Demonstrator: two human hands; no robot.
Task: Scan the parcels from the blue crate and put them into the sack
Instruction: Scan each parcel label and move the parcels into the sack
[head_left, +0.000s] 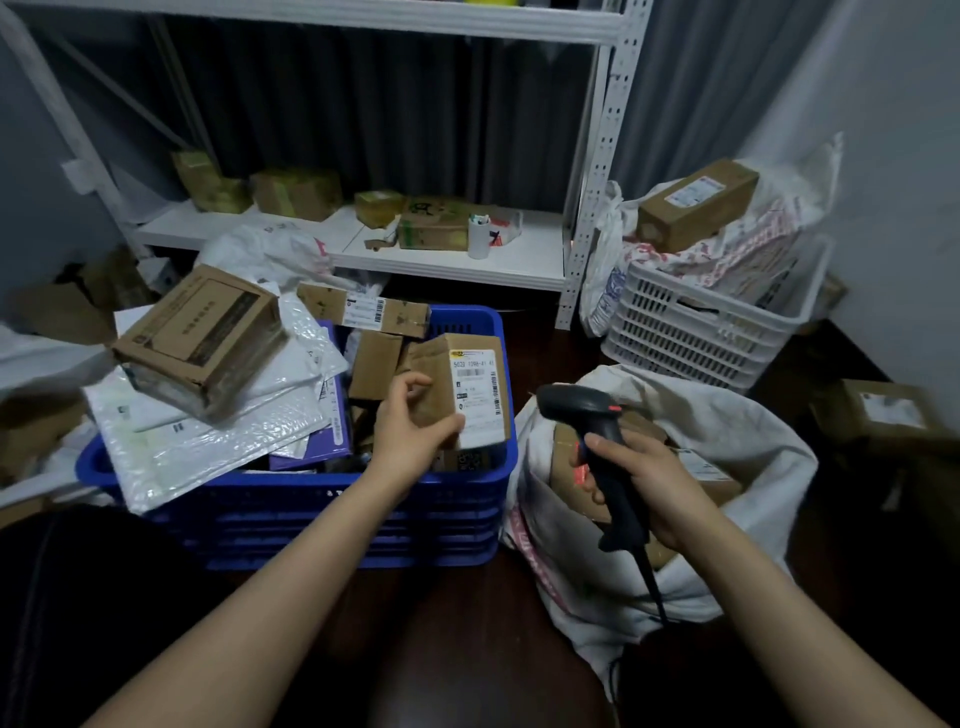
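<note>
Right hand (649, 488) fingers (595, 446) wrap the black plastic scanner (571, 406); left hand (410, 434) fingers (415, 383) pinch a labelled cardboard parcel (467, 376).

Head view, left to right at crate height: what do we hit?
In order: large cardboard box → left hand → labelled parcel → black scanner → brown floor box at far right.

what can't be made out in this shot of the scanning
1. Head view: fine print on the label of the small parcel, held by the left hand, is too small and blurred.
2. Head view: the floor of the blue crate is hidden under piled parcels.
3. Head view: the inside of the sack is mostly hidden by its folds, the right hand and the scanner.
</note>
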